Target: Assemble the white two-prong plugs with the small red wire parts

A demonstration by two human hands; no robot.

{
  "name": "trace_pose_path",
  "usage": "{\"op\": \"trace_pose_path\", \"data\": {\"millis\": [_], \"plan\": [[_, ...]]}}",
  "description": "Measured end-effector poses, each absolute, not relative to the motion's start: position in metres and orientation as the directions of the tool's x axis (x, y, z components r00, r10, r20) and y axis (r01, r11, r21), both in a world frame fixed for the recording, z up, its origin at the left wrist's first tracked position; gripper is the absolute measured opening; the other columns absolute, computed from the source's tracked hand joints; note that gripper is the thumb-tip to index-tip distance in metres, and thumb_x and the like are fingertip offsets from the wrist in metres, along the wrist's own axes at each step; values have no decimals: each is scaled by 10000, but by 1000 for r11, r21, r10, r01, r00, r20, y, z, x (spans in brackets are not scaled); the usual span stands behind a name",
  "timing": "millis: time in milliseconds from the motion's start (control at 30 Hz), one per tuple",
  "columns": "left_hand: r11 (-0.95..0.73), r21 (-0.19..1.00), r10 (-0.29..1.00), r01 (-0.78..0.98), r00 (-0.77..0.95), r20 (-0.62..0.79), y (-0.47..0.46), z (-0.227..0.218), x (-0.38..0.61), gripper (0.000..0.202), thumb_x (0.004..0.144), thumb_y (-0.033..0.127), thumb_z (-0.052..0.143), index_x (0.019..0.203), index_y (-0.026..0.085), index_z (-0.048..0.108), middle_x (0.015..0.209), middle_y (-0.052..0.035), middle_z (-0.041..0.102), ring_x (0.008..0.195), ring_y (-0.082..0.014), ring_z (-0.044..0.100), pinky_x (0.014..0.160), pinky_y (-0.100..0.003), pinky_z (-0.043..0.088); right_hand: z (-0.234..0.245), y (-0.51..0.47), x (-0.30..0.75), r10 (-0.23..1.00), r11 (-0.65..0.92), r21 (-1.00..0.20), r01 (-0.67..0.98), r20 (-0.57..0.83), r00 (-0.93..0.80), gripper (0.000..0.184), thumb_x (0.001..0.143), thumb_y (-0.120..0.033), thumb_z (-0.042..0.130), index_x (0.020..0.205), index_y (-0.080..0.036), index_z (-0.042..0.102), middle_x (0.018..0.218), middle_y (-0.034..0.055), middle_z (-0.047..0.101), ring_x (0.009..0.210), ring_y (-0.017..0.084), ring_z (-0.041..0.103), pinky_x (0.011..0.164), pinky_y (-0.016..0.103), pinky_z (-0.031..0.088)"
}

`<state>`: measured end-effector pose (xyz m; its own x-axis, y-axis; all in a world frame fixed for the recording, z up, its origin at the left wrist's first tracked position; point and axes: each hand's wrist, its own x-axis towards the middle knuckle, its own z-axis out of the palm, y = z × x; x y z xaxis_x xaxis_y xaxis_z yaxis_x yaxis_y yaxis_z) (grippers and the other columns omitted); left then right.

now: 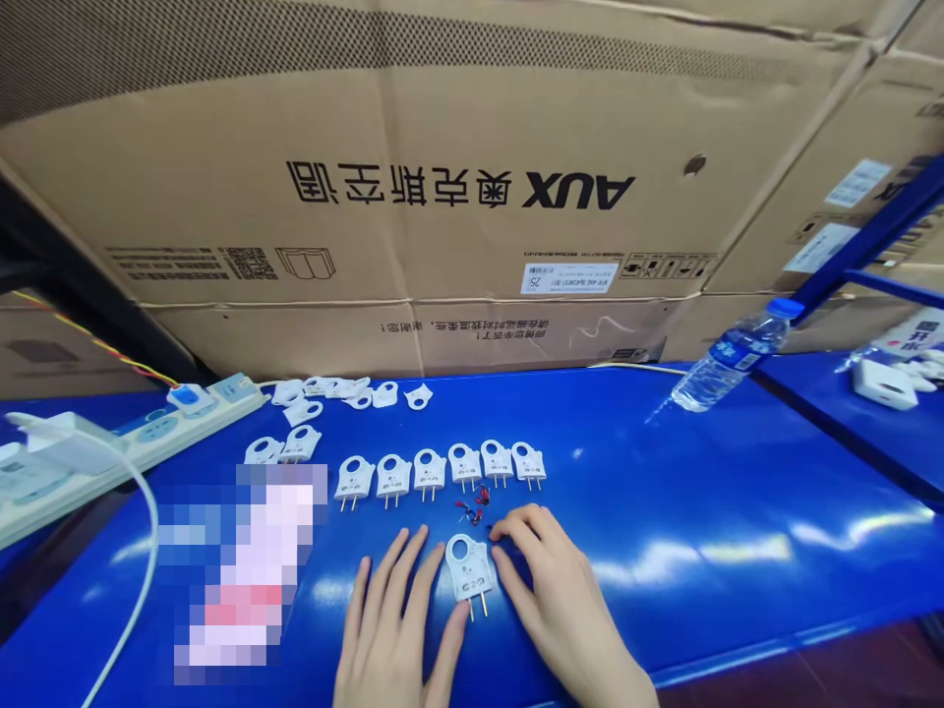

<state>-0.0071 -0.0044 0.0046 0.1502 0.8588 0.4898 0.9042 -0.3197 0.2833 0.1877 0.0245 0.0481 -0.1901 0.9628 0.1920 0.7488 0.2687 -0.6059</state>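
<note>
A white two-pin plug (470, 572) lies flat on the blue table (664, 511) between my hands. My left hand (394, 629) rests flat beside its left edge, fingers stretched out and open. My right hand (557, 600) lies on the other side, fingers extended and curled a little, fingertips touching the plug's right edge. Just beyond the plug sit small red and blue wire bits (473, 505). Behind them stands a row of several white plugs (442, 470), pins toward me.
More white plug shells (346, 391) are scattered at the back left. A white power strip (147, 433) with a cable lies on the left. A water bottle (730, 359) lies at the back right. Large cardboard boxes (457, 187) wall the rear. A blurred patch covers the near left.
</note>
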Motion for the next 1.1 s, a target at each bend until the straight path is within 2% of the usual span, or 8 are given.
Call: {"op": "trace_pose_path", "data": {"millis": [200,367,567,700,867,1100], "plan": [[-349,321,888,881,201,413,0,6,-16,512,934,439,650,1432,353,571,1455,-38,657,1342,-291,619,1169,-565,453,47,23,184,963,259,-621,740,224,-149,131,1016,-139,500,976,-249,560,1025,28,645,932,207,636,822,345,540],[-214,452,912,866,11,410,-3,6,-1,402,974,456,563,1352,332,626,1448,-54,643,1389,-302,563,1245,-623,307,44,24,185,959,272,-651,709,241,-146,121,1021,-167,495,997,-251,579,972,27,662,897,212,638,789,339,531],[-249,461,902,852,31,430,-3,5,0,414,975,451,569,1371,338,611,1430,-48,658,1391,-300,557,1247,-618,286,38,25,185,965,250,-693,676,239,-112,304,1005,-131,476,1242,-258,619,1012,40,672,933,218,654,835,355,541],[-271,458,902,847,57,428,-4,4,-3,423,981,429,569,1398,353,585,1437,-30,660,1380,-280,573,1261,-599,273,39,24,183,970,233,-711,663,221,-104,259,1007,-126,468,1116,-256,663,1049,46,679,965,216,669,830,345,548],[-275,456,902,846,63,427,-5,5,-4,429,979,431,571,1399,342,587,1431,-42,663,1367,-292,589,1250,-616,290,43,24,183,974,202,-725,658,219,-57,193,994,-137,495,981,-247,654,976,27,677,901,196,676,778,308,540],[-283,464,899,839,63,434,-5,8,-2,404,1000,414,550,1399,356,569,1420,-27,670,1376,-272,580,1256,-604,277,51,26,184,972,203,-763,614,231,-34,137,1009,-210,512,953,-248,631,916,21,661,851,189,660,746,282,521]]}}
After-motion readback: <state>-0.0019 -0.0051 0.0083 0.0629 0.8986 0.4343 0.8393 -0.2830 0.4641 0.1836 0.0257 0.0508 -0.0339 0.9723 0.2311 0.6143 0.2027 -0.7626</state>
